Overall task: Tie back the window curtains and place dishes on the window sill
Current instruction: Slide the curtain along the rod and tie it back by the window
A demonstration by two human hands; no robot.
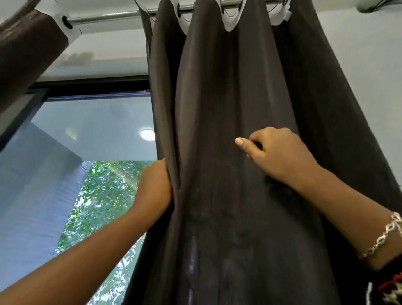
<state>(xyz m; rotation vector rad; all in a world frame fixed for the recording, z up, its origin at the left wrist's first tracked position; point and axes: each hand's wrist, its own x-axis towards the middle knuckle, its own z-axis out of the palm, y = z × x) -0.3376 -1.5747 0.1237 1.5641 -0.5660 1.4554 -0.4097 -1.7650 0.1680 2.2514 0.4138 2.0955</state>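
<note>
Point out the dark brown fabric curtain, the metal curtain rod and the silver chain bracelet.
dark brown fabric curtain [220, 84], head view, wide middle fold.
metal curtain rod [109, 16], head view, bare stretch between curtains.
silver chain bracelet [383, 238], head view, link midway along chain.

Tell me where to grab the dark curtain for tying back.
Take the dark curtain around its hanging pleats at hand level, coming from the free window-side edge that the left hand grips. Its deep vertical folds bunch easily toward the right hand.

Metal rod [109, 16] mounted under the ceiling, green trees [103, 190] seen through the dark-framed glass [94, 121], round light [147, 134] reflected in it
</note>
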